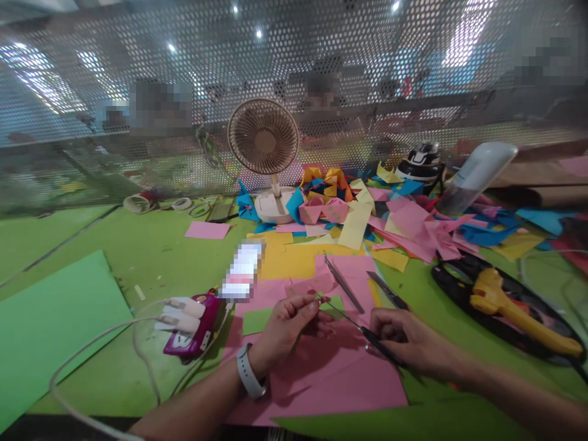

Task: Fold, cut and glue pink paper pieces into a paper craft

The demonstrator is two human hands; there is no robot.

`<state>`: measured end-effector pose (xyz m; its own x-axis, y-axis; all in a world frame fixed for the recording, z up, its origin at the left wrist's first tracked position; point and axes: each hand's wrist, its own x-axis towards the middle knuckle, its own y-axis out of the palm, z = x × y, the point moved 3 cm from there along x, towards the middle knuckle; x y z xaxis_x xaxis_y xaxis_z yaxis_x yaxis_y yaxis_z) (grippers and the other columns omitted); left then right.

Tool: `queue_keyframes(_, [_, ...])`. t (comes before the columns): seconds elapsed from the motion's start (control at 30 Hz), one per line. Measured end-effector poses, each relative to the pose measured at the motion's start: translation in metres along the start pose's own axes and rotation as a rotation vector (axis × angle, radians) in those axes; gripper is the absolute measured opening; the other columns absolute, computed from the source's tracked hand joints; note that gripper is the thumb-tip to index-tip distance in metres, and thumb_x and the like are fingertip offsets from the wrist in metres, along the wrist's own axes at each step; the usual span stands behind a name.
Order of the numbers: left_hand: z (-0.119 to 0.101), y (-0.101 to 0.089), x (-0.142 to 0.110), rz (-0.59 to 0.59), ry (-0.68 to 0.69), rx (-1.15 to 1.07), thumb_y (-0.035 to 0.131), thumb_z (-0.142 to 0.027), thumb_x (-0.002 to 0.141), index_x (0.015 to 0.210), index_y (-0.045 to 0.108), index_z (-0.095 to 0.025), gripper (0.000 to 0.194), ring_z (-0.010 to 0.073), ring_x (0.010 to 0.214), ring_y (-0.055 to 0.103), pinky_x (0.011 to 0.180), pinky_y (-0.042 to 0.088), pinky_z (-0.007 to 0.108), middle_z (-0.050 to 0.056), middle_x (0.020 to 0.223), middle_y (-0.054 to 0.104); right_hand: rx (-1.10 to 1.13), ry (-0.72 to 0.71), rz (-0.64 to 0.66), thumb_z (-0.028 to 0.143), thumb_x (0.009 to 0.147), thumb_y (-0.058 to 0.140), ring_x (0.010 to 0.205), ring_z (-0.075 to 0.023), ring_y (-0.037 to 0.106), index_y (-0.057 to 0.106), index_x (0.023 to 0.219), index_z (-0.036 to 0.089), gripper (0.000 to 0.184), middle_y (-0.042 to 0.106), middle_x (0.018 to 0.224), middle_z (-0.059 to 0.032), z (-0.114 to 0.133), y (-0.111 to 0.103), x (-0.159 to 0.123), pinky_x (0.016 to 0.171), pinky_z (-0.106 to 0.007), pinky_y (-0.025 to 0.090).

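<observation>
My left hand, with a pale watch band at the wrist, pinches something tiny at its fingertips, too small to make out. In my right hand is a black-handled tool with a thin metal shaft, whose tip reaches the left fingertips. Beneath both hands lie pink paper sheets. A green paper strip lies partly behind my left hand. Just beyond the hands are grey metal tweezers and a blade with a black handle.
A phone leans by a purple power block with white plugs and cables. Behind stand a small fan and heaped paper scraps. At right, a black tray holds a yellow glue gun. Green card lies left.
</observation>
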<state>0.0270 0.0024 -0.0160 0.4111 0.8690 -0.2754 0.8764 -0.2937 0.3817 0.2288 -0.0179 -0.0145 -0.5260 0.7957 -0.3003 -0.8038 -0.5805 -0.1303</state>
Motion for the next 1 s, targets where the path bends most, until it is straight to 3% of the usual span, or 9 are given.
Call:
queue_keyframes(0.47, [0.0015, -0.0017, 0.0011, -0.005, -0.005, 0.018, 0.061, -0.032, 0.080, 0.091, 0.060, -0.011, 0.024, 0.0145, 0.065, 0.066, 0.063, 0.053, 0.026, 0.007, 0.076, 0.069, 0.037, 0.014, 0.014, 0.041, 0.074, 0.064, 0.047, -0.0060, 0.038, 0.050, 0.071, 0.017, 0.029, 0.045, 0.053, 0.0063, -0.0044, -0.0007, 0.0001, 0.041, -0.017, 0.025])
queue_keyframes(0.7, [-0.0007, -0.0006, 0.0018, -0.024, 0.000, 0.009, 0.062, -0.033, 0.079, 0.099, 0.058, -0.011, 0.030, 0.0150, 0.064, 0.066, 0.060, 0.052, 0.024, 0.008, 0.075, 0.069, -0.032, 0.050, -0.030, 0.049, 0.075, 0.060, 0.045, -0.0059, 0.034, 0.044, 0.067, 0.018, 0.035, 0.039, 0.050, 0.0078, 0.0001, -0.0037, -0.0008, 0.041, -0.018, 0.024])
queue_keyframes(1.0, [-0.0018, 0.0025, 0.0006, -0.020, 0.023, -0.021, 0.064, -0.033, 0.078, 0.099, 0.060, -0.010, 0.032, 0.0149, 0.064, 0.067, 0.060, 0.052, 0.024, 0.009, 0.077, 0.070, -0.061, 0.063, -0.003, 0.045, 0.074, 0.063, 0.048, -0.0064, 0.035, 0.042, 0.068, 0.019, 0.034, 0.038, 0.053, 0.0075, -0.0027, -0.0011, -0.0005, 0.042, -0.018, 0.023])
